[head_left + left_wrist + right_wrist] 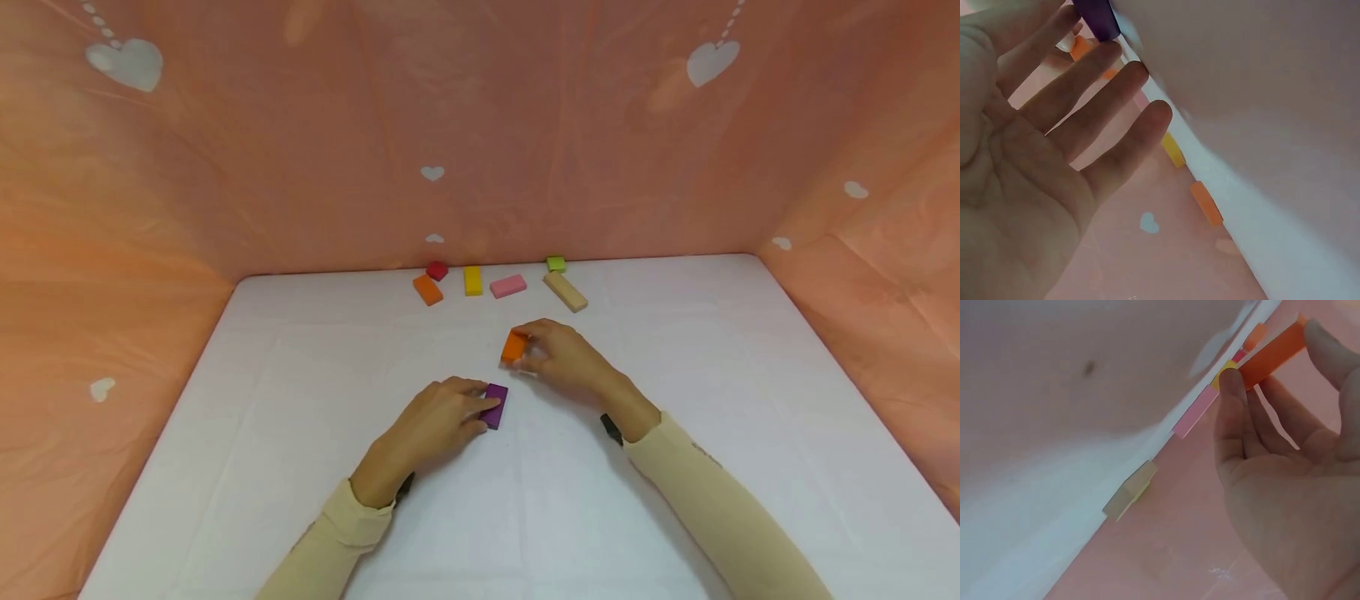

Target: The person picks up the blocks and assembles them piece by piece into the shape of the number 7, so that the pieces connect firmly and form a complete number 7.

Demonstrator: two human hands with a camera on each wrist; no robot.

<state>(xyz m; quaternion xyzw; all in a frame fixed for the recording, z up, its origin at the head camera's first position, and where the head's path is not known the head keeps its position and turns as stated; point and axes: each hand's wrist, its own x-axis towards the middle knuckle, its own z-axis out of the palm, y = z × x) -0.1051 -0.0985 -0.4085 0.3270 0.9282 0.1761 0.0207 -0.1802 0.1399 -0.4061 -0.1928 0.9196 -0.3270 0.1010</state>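
At lower centre, a purple block (492, 416) is pinched by the left hand (441, 421); just above, an orange block (513, 347), grasped by the right (562, 357), could be dropped if fingertip pressure is uneven.

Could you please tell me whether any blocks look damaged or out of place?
No damage shows. Beyond the left hand and purple block, the back row looks uneven: the tan block and far orange block lie slanted, unlike the yellow block.
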